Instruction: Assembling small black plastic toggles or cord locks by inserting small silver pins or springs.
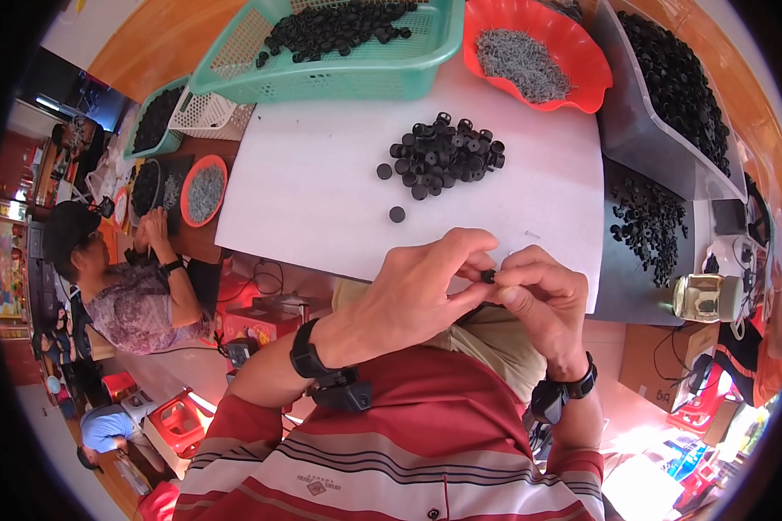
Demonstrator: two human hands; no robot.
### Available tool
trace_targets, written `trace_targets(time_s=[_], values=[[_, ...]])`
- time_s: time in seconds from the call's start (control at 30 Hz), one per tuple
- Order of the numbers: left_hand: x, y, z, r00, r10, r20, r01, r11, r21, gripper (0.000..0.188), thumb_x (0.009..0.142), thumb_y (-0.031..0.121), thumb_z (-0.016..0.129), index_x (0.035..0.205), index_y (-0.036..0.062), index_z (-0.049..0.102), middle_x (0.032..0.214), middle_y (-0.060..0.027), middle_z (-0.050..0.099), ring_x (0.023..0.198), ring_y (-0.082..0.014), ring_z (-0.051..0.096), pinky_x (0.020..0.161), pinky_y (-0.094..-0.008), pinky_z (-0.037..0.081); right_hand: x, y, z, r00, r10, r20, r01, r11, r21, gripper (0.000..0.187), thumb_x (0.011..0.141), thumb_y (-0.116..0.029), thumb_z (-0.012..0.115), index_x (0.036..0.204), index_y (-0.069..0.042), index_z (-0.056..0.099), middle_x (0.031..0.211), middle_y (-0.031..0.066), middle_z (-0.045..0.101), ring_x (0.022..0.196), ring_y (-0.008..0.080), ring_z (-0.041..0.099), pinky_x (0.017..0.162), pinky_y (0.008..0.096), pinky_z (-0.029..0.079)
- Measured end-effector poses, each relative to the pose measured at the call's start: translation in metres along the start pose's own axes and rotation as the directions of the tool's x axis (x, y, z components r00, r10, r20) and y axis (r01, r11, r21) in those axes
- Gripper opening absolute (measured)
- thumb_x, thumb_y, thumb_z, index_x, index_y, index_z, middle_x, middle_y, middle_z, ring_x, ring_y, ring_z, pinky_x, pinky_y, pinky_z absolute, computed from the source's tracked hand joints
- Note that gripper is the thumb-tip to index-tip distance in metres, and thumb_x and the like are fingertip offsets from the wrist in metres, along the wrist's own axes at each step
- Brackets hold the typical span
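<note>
Nearest the wearer, the left hand (404,282) and right hand (547,291) meet over the near edge of a white sheet (321,191). A small black piece (487,276) sits at their fingertips. The right thumb and forefinger are pinched on it; the left thumb and fingers close in around it, though whether they press on it cannot be told.

Just beyond, a thin pale pin (533,234) lies alone on the sheet. Two loose discs (397,214) lie short of a heap of round black caps (447,156). To the right, small black bits (652,226) are scattered on the dark tabletop (617,286).

Farther off stand a red bowl (593,94) of metal pins, a grey bin (669,161) and a green basket (321,87), both well stocked with black parts.

Assessment: one piece in hand, unfinished; ample stock remains. Whether the heaped caps are finished or waiting cannot be determined.
</note>
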State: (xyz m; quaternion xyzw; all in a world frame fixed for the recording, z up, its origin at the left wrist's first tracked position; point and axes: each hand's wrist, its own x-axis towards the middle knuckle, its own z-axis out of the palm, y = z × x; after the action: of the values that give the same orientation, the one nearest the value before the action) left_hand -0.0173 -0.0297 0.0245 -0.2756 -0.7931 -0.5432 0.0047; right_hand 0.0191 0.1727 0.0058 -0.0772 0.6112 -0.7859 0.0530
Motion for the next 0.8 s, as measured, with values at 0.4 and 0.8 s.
trace_targets(time_s=[0.4,0.8], values=[[-0.002,0.001,-0.001,1.000,0.013,0.023,-0.014,0.999,0.044,0.052,0.079,-0.001,0.083,0.123,0.0027,0.056,0.094,-0.0125,0.076,0.089,-0.0244,0.078,0.078,-0.0315,0.064,0.001,-0.005,0.001,0.996,-0.083,-0.019,0.077,0.973,-0.219,0.014,0.089,0.006,0.073,0.102,0.001,0.076,0.097,0.0073,0.068,0.081,0.0119,0.063,0.071,0.0247,0.051],[0.004,0.008,-0.001,0.994,0.086,0.074,-0.096,0.985,0.146,0.053,0.077,-0.003,0.083,0.122,0.0019,0.056,0.092,-0.0132,0.075,0.087,-0.0247,0.078,0.071,-0.0312,0.063,0.003,-0.025,-0.001,0.986,-0.125,0.114,0.165,0.852,-0.497,0.014,0.089,0.006,0.071,0.102,0.001,0.073,0.095,0.0111,0.068,0.078,0.0193,0.066,0.070,0.0282,0.054]])
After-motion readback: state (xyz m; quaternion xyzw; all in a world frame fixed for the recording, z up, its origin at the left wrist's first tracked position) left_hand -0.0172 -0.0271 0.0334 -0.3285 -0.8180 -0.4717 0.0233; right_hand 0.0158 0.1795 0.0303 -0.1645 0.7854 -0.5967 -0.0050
